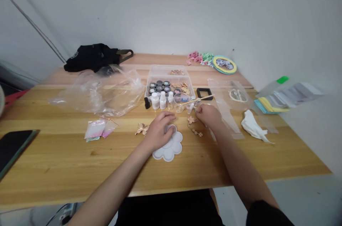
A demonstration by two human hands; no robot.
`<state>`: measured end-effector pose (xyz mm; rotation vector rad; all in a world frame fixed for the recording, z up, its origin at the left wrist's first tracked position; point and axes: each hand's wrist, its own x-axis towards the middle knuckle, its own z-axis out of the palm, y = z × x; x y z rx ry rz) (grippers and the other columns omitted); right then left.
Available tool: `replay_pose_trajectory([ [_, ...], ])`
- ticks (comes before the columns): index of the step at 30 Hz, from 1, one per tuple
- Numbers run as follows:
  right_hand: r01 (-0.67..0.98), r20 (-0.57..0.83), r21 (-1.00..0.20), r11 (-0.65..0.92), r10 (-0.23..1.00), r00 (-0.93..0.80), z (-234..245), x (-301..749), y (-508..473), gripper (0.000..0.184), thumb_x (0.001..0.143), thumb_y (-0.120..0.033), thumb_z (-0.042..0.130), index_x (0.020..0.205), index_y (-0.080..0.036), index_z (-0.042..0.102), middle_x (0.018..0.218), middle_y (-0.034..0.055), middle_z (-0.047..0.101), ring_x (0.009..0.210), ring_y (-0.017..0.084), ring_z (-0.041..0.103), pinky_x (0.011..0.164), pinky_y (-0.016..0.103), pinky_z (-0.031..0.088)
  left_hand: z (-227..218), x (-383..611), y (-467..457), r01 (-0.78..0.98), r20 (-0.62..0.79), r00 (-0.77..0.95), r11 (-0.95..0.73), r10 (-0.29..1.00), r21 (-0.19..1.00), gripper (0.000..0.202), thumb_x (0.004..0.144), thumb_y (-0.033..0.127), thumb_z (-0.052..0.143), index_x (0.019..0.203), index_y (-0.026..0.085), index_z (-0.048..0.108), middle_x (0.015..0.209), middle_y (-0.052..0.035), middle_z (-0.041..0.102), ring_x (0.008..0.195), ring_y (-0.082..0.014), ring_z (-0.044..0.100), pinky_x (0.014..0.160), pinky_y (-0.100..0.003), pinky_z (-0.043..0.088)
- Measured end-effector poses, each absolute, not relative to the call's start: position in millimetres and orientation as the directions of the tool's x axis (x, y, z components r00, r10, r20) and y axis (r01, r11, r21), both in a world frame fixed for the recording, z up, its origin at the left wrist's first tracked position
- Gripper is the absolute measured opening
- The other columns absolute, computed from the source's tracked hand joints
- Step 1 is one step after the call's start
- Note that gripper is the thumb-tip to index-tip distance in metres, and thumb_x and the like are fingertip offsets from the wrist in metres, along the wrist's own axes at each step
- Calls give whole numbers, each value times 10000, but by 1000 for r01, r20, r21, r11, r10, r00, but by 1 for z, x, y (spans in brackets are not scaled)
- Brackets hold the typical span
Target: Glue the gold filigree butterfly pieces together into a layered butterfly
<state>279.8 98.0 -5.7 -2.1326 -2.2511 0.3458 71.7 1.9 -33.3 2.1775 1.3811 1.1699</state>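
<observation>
My left hand (pixel 161 129) rests over a white flower-shaped paint palette (pixel 168 154), with its fingers stretched out and its thumb apart. It covers the palette's upper left part. A gold butterfly piece (pixel 141 128) lies just left of that hand. My right hand (pixel 210 115) is closed near the small bottles, its fingertips together; whatever they pinch is hidden. Beside them lie a gold leaf-like piece (pixel 191 120) and a gold piece with small flowers (pixel 197 132). A thin wooden stick (pixel 200 100) slants across just beyond my right hand.
Three small bottles (pixel 162 100) and a clear cup (pixel 179 106) stand before an open plastic box (pixel 149 76) of dark-rimmed pots. A black square frame (pixel 204 94) sits right of it. Plastic bags (pixel 107 92) lie left, a white tissue (pixel 253 126) right, a phone (pixel 16 144) far left.
</observation>
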Motion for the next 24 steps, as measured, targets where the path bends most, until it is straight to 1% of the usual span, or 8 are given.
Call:
replay_pose_trajectory([
  [6, 986, -149, -167, 27, 988, -52, -3, 281, 96, 119, 756, -218, 564, 788, -195, 676, 852, 70, 709, 818, 228, 641, 564, 274, 350, -34, 72, 2, 607, 461, 213, -486, 862, 629, 231, 824, 145, 539, 1037, 190, 618, 1131, -113, 635, 1076, -253, 626, 914, -465, 526],
  [10, 980, -129, -199, 27, 990, -53, -2, 282, 95, 106, 733, -199, 582, 762, -200, 684, 842, 69, 712, 809, 229, 641, 567, 273, 356, -32, 72, 2, 605, 458, 209, -483, 864, 633, 237, 822, 143, 540, 1039, 195, 622, 1132, -110, 637, 1072, -258, 626, 913, -475, 522],
  [15, 952, -82, -304, 35, 995, -62, 3, 284, 94, 137, 746, -229, 578, 799, -216, 703, 823, 50, 719, 768, 209, 633, 571, 264, 360, -31, 72, 1, 603, 457, 207, -480, 865, 637, 224, 825, 147, 539, 1030, 184, 623, 1126, -121, 637, 1067, -261, 627, 911, -475, 522],
  [20, 890, -41, -440, 115, 988, -148, 0, 277, 93, 197, 739, -342, 648, 866, -208, 717, 750, 17, 701, 686, 165, 611, 575, 244, 376, -31, 72, 1, 608, 451, 204, -474, 869, 637, 222, 827, 148, 534, 1023, 189, 630, 1111, -115, 644, 1060, -258, 629, 905, -467, 528],
  [24, 850, -11, -502, 159, 982, -190, -5, 273, 93, 163, 757, -336, 638, 769, -186, 700, 676, 13, 671, 646, 161, 581, 564, 253, 345, -31, 72, 1, 600, 452, 210, -479, 867, 641, 226, 827, 150, 528, 1023, 169, 640, 1098, -127, 652, 1053, -265, 630, 905, -471, 527],
])
